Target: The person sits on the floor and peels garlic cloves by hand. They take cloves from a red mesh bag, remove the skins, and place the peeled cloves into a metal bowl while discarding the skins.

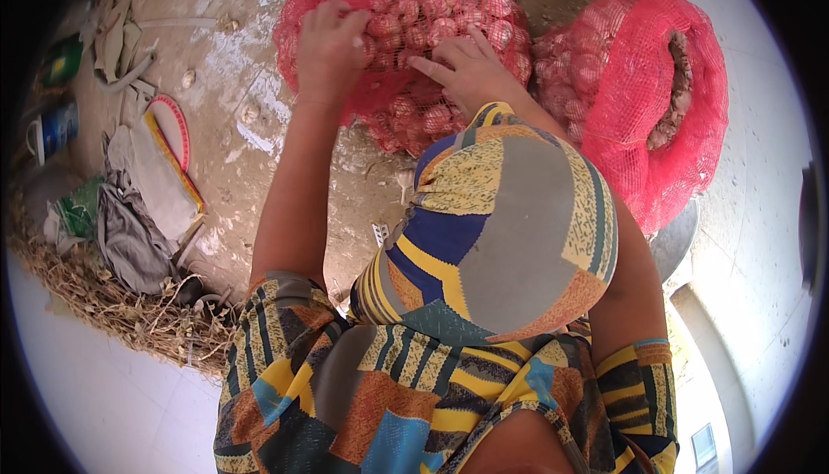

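A red mesh sack [447,14] filled with garlic bulbs lies before me at the top of the view. My left hand [331,53] rests on its left part, fingers bent against loose netting; whether they grip the mesh is hard to see. On the front of the same sack, my right hand [469,69] has its thumb and fingers spread, touching the netting. Right beside it stands a second red mesh sack [583,79] of garlic, its rim rolled outward around an opening [673,92]. A knee in patterned cloth [524,215] hides part of my right forearm.
Loose garlic bulbs [188,79] lie on the dirty floor [239,182]. At left are a blue mug [58,129], a pale cloth bag [152,176], a grey crumpled bag [133,241] and dried stalks [149,328]. A grey metal basin [677,241] sits below the right sack.
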Demonstrator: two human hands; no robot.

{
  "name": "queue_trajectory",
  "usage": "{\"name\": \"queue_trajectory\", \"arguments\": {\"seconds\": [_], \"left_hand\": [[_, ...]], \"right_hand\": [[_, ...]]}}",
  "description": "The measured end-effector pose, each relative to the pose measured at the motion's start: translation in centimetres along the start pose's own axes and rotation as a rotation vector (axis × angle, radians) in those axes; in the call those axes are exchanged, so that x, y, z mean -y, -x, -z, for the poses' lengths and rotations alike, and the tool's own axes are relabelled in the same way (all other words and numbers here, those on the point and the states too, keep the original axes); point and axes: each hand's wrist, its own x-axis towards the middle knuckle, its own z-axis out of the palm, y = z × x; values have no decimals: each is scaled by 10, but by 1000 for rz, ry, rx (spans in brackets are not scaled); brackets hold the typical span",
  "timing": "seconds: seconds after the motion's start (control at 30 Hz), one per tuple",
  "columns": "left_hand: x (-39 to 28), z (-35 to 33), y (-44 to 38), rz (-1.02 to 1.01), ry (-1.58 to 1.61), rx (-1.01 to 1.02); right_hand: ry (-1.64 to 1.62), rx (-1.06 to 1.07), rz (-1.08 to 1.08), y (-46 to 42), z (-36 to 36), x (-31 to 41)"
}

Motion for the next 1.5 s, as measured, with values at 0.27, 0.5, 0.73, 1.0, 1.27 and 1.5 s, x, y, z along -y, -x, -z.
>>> {"name": "queue_trajectory", "arguments": {"seconds": [0.27,0.5,0.73,1.0,1.27,1.5], "left_hand": [[-17,-17,6,-75,-2,128],[15,-14,5,685,321,-120],[-69,32,-33,775,1237,85],[-129,0,-31,234,1105,453],[-78,-13,-19,504,712,15],[-42,-30,-9,240,549,52]], "right_hand": [[-79,-96,30,-4,10,-3],[-289,-192,-33,5,5,-11],[-1198,-195,-438,-7,52,-1],[-1821,-298,-779,-4,72,-14],[-1818,-520,-788,9,48,-27],[-1586,-796,-930,6,43,-24]]}}
